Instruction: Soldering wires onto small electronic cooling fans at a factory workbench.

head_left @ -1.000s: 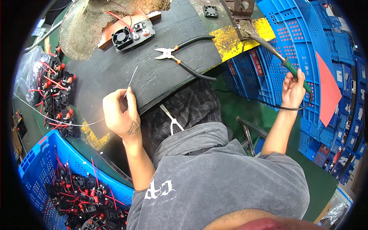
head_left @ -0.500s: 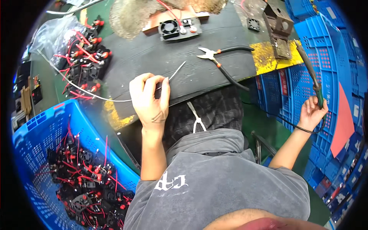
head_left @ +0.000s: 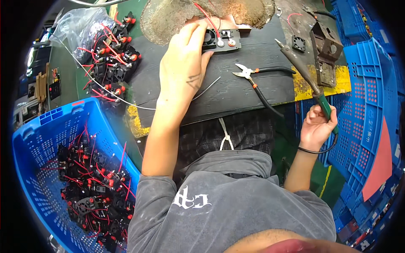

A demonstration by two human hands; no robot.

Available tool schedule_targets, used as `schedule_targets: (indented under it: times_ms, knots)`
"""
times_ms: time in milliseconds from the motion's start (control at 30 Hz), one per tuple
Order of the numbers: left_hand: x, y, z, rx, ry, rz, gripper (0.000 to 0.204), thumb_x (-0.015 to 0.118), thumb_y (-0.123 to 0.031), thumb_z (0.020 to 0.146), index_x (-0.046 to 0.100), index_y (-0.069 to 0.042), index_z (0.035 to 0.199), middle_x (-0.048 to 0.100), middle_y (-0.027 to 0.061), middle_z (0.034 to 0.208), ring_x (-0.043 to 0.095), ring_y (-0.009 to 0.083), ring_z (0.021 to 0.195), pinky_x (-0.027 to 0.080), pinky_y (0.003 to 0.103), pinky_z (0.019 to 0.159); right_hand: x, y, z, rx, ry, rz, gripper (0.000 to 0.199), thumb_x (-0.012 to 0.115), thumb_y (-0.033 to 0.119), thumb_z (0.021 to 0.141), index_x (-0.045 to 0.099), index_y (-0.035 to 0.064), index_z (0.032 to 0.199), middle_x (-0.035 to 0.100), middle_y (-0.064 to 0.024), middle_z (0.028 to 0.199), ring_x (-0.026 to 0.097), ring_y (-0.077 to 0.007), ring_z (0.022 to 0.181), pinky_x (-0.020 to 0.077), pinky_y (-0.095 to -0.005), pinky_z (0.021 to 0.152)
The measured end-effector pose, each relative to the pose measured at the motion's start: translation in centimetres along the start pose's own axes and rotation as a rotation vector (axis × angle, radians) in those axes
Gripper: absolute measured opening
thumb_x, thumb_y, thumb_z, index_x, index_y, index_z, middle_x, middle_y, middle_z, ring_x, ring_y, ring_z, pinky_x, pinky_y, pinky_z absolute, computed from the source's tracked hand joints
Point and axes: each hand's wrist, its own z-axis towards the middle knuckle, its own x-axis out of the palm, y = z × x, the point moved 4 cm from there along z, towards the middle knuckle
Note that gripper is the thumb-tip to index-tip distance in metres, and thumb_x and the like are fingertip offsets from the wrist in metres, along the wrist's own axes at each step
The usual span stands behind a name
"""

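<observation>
Your left hand [head_left: 183, 69] lay flat and reached forward over the dark work board [head_left: 236, 90], its fingers stretched out and only loosely curled, their tips resting on the small black fan assembly [head_left: 219, 40] at the far edge. That hand had closed on nothing; it only touched the fan's near side. A thin solder wire [head_left: 105, 95] ran from under your palm out to the left, with a short end showing on the right of your wrist.

Your right hand [head_left: 318, 126] was wrapped tight around the green handle of the soldering iron [head_left: 301, 69], off the board's right edge. The iron slanted up and left, its tip over the board just right of the fan assembly, not touching it. One pair of cutters [head_left: 253, 78] lay on the board between your hands, jaws slightly parted.

The blue crate [head_left: 38, 126] at your left held a heap of black fans with red wires, too tangled to count. A second heap of the same parts [head_left: 112, 55] lay loose on the bench beside a clear plastic bag [head_left: 78, 25]. One more small fan [head_left: 298, 42] sat alone beyond the iron, beside a brown metal stand [head_left: 325, 50]. Stacked blue crates [head_left: 367, 105] filled your right side.
</observation>
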Motion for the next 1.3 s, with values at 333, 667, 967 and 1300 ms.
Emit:
schedule_targets:
  times_ms: [333,667,967,1300]
  knots:
    - [0.3,1.3,-0.2,-0.021,0.015,-0.177,0.045,0.078,-0.003,0.078,0.066,-0.004,0.121,0.063,0.0151,0.122,0.064,0.0363,0.109,0.052,0.039,0.093,4.1,-1.9,0.8,-0.170,0.027,-0.214,0.033,0.055,0.044,0.101,0.057,0.0117,0.102,0.068,-0.0084,0.082,0.061,-0.0195,0.062,0.0465,-0.0304,0.051]
    - [-3.7,0.1,-3.8,-0.053,0.077,-0.382,0.051,0.079,0.002,0.071,0.065,-0.003,0.120,0.060,0.0166,0.117,0.060,0.0371,0.110,0.050,0.039,0.095,4.3,-3.2,2.9,-0.264,0.049,-0.257,0.036,0.058,0.044,0.098,0.058,0.0113,0.113,0.068,-0.0109,0.090,0.062,-0.0202,0.074,0.0480,-0.0312,0.062]
    - [-14.3,3.2,-7.0,-0.370,0.142,-0.191,0.052,0.079,0.002,0.066,0.071,-0.006,0.117,0.063,0.0104,0.119,0.060,0.0294,0.112,0.050,0.038,0.093,5.9,-3.7,4.1,-0.369,0.119,-0.312,0.034,0.049,0.038,0.103,0.053,0.0083,0.119,0.070,-0.0193,0.097,0.069,-0.0259,0.079,0.0564,-0.0358,0.068]
    - [-20.7,8.5,-7.7,-0.375,-0.011,-0.391,0.047,0.079,-0.008,0.076,0.067,0.002,0.120,0.059,0.0073,0.121,0.055,0.0153,0.097,0.045,0.030,0.085,5.5,-3.7,4.1,-0.458,0.171,-0.323,0.055,0.049,0.052,0.103,0.049,0.0030,0.130,0.070,-0.0213,0.101,0.071,-0.0271,0.081,0.0586,-0.0357,0.069]
